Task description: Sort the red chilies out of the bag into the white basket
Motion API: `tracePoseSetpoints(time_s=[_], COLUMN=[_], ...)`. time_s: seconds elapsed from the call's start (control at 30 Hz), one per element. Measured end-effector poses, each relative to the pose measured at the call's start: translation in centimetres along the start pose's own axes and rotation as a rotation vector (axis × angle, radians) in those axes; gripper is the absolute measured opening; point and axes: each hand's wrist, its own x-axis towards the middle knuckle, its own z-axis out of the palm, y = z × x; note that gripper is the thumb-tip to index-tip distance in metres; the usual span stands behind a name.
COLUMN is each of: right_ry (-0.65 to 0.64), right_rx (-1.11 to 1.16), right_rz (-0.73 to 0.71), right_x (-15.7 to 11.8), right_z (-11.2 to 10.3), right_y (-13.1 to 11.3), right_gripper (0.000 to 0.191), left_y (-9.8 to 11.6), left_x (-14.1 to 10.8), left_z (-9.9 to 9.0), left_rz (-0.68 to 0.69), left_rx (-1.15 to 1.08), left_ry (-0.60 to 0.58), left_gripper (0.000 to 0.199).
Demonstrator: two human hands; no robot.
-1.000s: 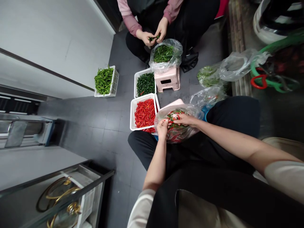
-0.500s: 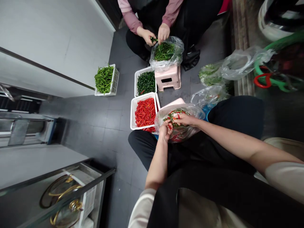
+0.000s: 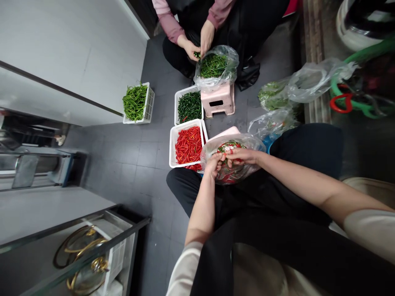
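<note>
My left hand and my right hand meet over an open clear plastic bag. Both are closed, with the fingertips pinched together around a small red chili pepper. Fingers hide most of that chili. Inside the bag lies a mix of red chilies and green stems. Left of the bag, a white basket holds a heap of red chilies.
Across from me a person handles green chilies above another bag on a pink stool. White baskets of dark green chilies and lighter green peppers stand on the floor. Red-handled scissors lie to the right.
My hands have come closer together, fingertips now meeting over the bag. The co-worker's hands have shifted slightly, and something has appeared near the rack at far left.
</note>
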Motion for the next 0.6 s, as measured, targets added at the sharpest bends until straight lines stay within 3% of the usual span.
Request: tracePoseSetpoints(time_s=[0.1, 0.17, 0.27, 0.37, 0.47, 0.6], right_ry=[0.213, 0.253, 0.281, 0.347, 0.375, 0.322], right_rx=[0.279, 0.391, 0.43, 0.359, 0.274, 0.089], right_rz=[0.095, 0.094, 0.04, 0.033, 0.085, 0.026], right_x=[0.6, 0.8, 0.7, 0.5, 1.2, 2.1], right_z=[-0.7, -0.8, -0.1, 0.4, -0.4, -1.2], right_y=[0.5, 0.7, 0.9, 1.6, 2.6, 3.6], right_gripper=[0.027, 0.02, 0.015, 0.016, 0.023, 0.031], left_y=[-0.7, -1.2, -1.9, -2.4, -2.6, -3.5], left_x=[0.2, 0.0, -0.9, -1.1, -0.3, 0.4], left_z=[0.3, 1.0, 2.2, 3.0, 2.6, 2.2], left_rz=[0.225, 0.261, 0.24, 0.212, 0.145, 0.05], left_rx=[0.241, 0.294, 0.312, 0.419, 0.474, 0.468], left_ry=[0.193, 0.173, 0.042, 0.056, 0.05, 0.019], left_gripper=[0.04, 0.034, 0.017, 0.017, 0.026, 0.028])
